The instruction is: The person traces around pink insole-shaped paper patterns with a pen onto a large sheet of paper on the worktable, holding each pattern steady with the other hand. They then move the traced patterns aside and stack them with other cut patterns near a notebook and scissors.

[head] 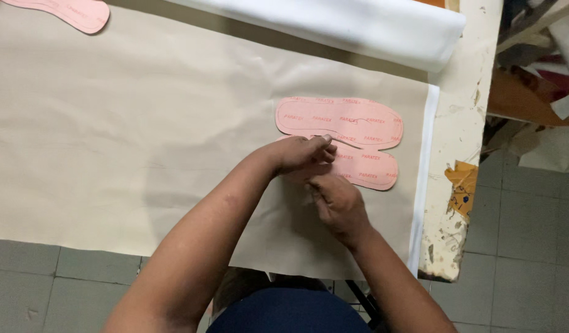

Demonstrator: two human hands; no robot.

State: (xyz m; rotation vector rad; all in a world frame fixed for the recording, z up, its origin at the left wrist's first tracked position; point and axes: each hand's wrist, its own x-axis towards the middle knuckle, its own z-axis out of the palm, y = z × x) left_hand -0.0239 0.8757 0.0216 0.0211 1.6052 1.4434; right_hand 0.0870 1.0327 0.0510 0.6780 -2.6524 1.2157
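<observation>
Right hand [338, 203] nearest, fingers curled, pressing on the lower pink insole [370, 169] — its near end hidden beneath. Left hand [303, 154] pinches a small dark tool, too small to identify. Upper pink insole [340, 120] lies beyond, overlapping the lower — both on beige sheet [112, 135]. White roll [358, 24] farthest.

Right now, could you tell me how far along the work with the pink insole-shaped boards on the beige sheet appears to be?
Done: one pink insole-shaped board lies flat on the beige sheet. In hand: the left hand and right hand meet at the second pink board, partly covering it. What the fingers pinch is too small to tell. Left: a third pink piece waits at the far corner; most of the sheet is bare.
</observation>
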